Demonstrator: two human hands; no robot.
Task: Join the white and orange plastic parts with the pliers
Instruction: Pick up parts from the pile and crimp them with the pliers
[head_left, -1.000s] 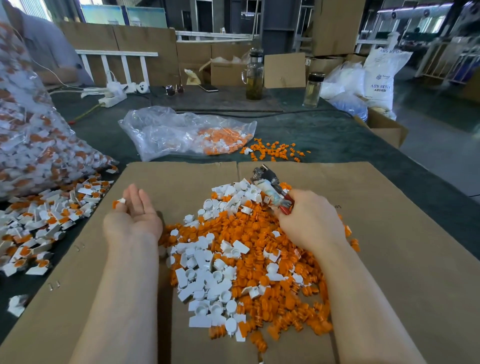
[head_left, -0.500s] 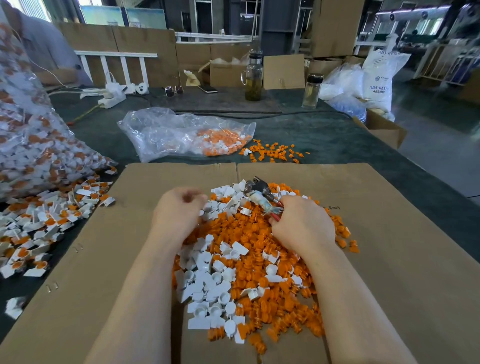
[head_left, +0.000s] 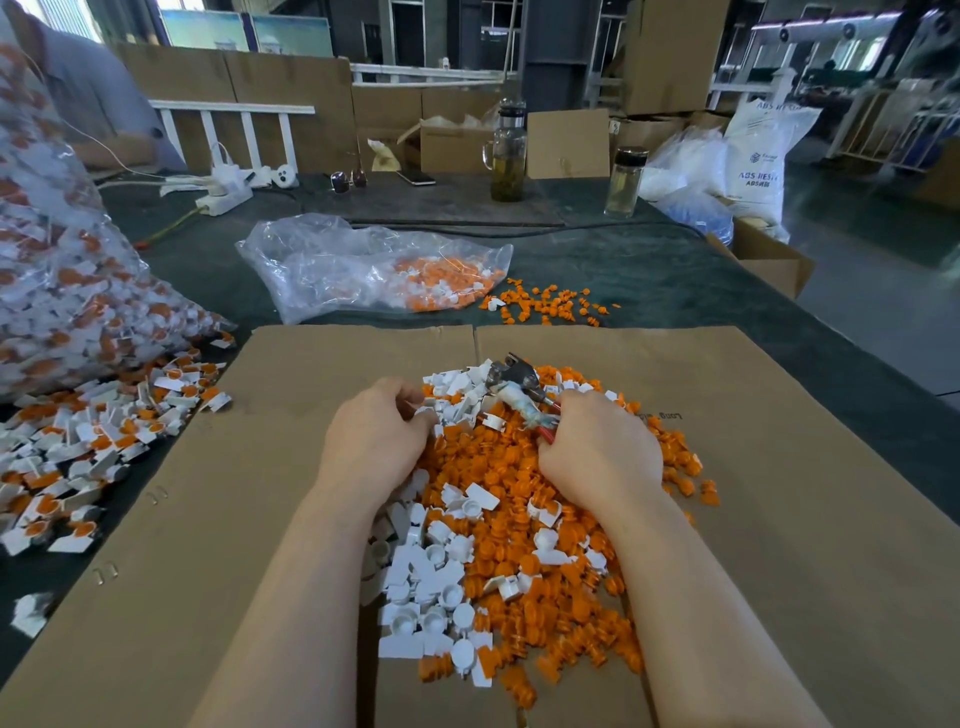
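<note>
A heap of loose orange plastic parts (head_left: 524, 525) and white plastic parts (head_left: 426, 587) lies on a flat cardboard sheet (head_left: 779, 519) in front of me. My right hand (head_left: 597, 452) rests on the heap's right side, shut on the pliers (head_left: 514, 384), whose metal jaws point up and away over the pile. My left hand (head_left: 374, 436) sits curled on the heap's upper left, fingertips pinched among white pieces; what it holds is hidden.
Joined white-and-orange pieces (head_left: 78, 447) are spread at the left beside a large full plastic bag (head_left: 57, 291). A half-empty clear bag (head_left: 363, 270) and scattered orange parts (head_left: 545, 304) lie beyond the cardboard. Bottles (head_left: 506, 156), boxes and a person's arm (head_left: 104, 114) are at the back.
My left hand came from the cardboard's left side, open with a piece at its fingertips, onto the heap and curled shut. The right hand with the pliers shifted slightly down and left.
</note>
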